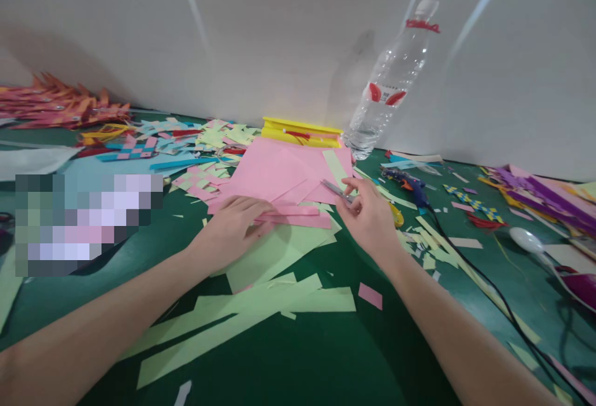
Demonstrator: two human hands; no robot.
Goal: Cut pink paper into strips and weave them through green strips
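My left hand [237,223] is closed on one end of a folded pink paper strip [302,212]; its fingertips are partly hidden. The strip points right, across the near edge of a stack of pink paper sheets [265,167]. In my right hand [370,213] is a pair of scissors [334,189], its metal blades pointing up and left over the pink sheets. A yellow handle loop [398,215] shows behind that hand. Light green paper [274,254] lies beneath the pink strip, and long green strips [242,313] cross closer to me.
A tilted water bottle [388,83] rests near the wall, beside a yellow tray [302,131]. At right are a blue glue gun [410,184] with a black cord and a white spoon [526,239]. Woven paper pieces and scraps [200,176] cover the left; folded orange paper [60,105] lies far left.
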